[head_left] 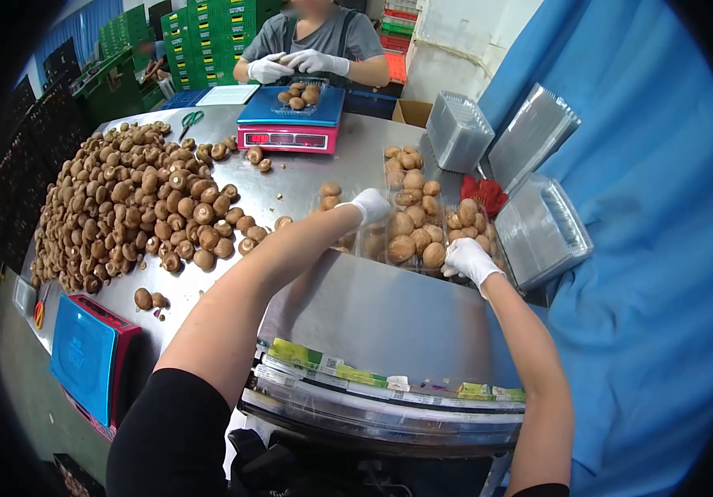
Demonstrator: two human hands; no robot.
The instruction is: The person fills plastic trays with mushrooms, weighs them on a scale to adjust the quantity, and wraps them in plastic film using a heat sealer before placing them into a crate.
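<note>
Closest to me, a strip of labels [348, 369] lies along the desk's [373, 315] near edge. Beyond it my gloved right hand [468, 258] is curled shut on the near corner of a heaped tray of mushrooms [414, 240]. My left hand [369, 203] hangs bent-wristed over the trays, fingers pointing down; I cannot tell whether they pinch anything.

I reckon a crooked tug on that corner could spill the heap, since it sits above the rim. My left forearm, stretched low, could also knock the loose mushrooms [240, 232] rolling. Both arms reach nearly straight. Farther left lies the big pile [116, 207], and beyond it a co-worker's hands [290, 62] are over a scale [290, 124].
</note>
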